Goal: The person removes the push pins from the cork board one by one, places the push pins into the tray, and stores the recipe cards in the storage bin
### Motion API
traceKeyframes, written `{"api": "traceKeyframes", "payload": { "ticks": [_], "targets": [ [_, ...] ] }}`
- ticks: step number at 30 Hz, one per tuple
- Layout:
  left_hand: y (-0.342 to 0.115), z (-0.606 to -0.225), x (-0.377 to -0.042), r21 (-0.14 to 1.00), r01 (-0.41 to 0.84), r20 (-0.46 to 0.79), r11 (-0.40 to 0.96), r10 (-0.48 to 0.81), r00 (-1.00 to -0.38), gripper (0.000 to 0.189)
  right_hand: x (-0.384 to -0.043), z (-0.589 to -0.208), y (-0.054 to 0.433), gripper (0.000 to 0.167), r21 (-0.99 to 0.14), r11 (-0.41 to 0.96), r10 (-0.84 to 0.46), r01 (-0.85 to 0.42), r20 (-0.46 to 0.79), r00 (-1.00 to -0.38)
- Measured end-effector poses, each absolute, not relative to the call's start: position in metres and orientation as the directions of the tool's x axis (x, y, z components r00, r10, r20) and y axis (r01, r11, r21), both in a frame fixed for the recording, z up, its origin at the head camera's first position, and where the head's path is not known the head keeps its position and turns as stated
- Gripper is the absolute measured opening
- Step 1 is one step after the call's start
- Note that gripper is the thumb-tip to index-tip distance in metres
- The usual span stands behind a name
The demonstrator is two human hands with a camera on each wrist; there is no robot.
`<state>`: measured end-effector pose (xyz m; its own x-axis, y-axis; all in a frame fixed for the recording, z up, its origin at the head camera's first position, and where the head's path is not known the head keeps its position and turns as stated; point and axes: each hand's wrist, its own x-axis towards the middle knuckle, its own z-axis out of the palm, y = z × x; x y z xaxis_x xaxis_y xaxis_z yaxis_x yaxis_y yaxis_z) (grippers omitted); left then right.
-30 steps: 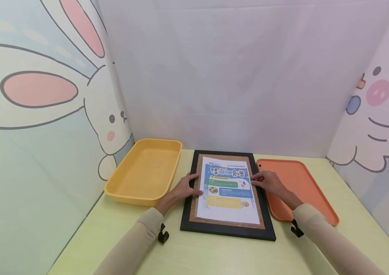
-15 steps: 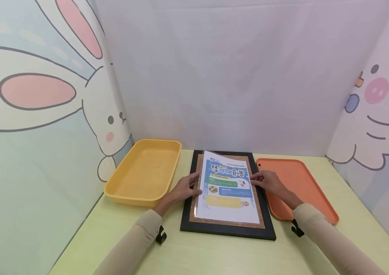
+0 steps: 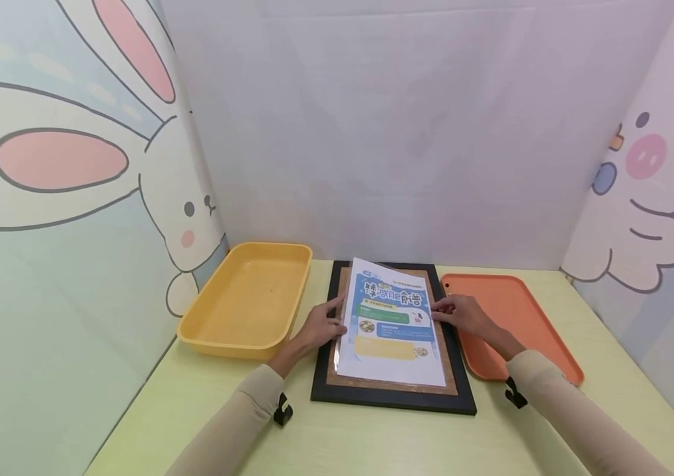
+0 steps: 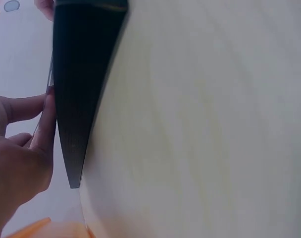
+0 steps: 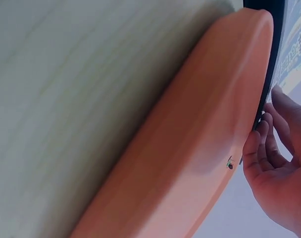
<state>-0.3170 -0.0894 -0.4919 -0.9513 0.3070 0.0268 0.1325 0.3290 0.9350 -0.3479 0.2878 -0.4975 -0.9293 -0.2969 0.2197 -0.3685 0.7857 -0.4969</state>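
A printed sheet (image 3: pixel 393 330) in a clear sleeve lies over the brown backing of a black picture frame (image 3: pixel 393 400). My left hand (image 3: pixel 317 329) pinches the sheet's left edge, which stands raised off the backing, its upper left corner highest. In the left wrist view, the thumb and a finger of that hand have the sheet's thin edge between them, beside the frame's dark side (image 4: pixel 76 99). At the opposite edge, my right hand (image 3: pixel 462 315) pinches the sheet midway up its right side. The right wrist view shows its thumb on the sheet and its other fingers curled by the frame.
To the left stands a deep yellow tray (image 3: pixel 253 297), close to my left forearm. An orange tray (image 3: pixel 509 304) lies right of the frame, partly under my right wrist. Cartoon-printed panels (image 3: pixel 63 284) and a pale curtain (image 3: pixel 372 132) enclose the light wooden table (image 3: pixel 325 443).
The sheet's left side has risen off the backing and its upper left corner has tipped up. Both hands keep almost the same place at its edges.
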Motion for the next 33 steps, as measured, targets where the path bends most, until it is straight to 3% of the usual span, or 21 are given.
{"api": "traceKeyframes", "payload": {
  "ticks": [8,17,23,33],
  "targets": [
    [-0.090,-0.490,-0.314,0.938,0.127,0.053,0.322,0.228,-0.972,0.081,-0.343,-0.488,0.290,0.024,-0.510,0.766,-0.332,-0.392,0.208,-0.920],
    [-0.095,-0.481,-0.313,0.984,0.091,0.068,0.151,0.145,-0.987,0.077,-0.341,-0.484,0.298,0.028,-0.462,0.781,-0.346,-0.420,0.241,-0.907],
    [-0.100,-0.464,-0.313,0.982,0.114,0.096,0.150,0.121,-0.988,0.076,-0.342,-0.478,0.303,0.027,-0.446,0.790,-0.353,-0.420,0.229,-0.907],
    [-0.142,-0.446,-0.315,0.991,0.099,0.093,0.094,0.064,-0.994,0.075,-0.337,-0.475,0.303,0.023,-0.422,0.747,-0.424,-0.514,0.294,-0.857]
  ]
}}
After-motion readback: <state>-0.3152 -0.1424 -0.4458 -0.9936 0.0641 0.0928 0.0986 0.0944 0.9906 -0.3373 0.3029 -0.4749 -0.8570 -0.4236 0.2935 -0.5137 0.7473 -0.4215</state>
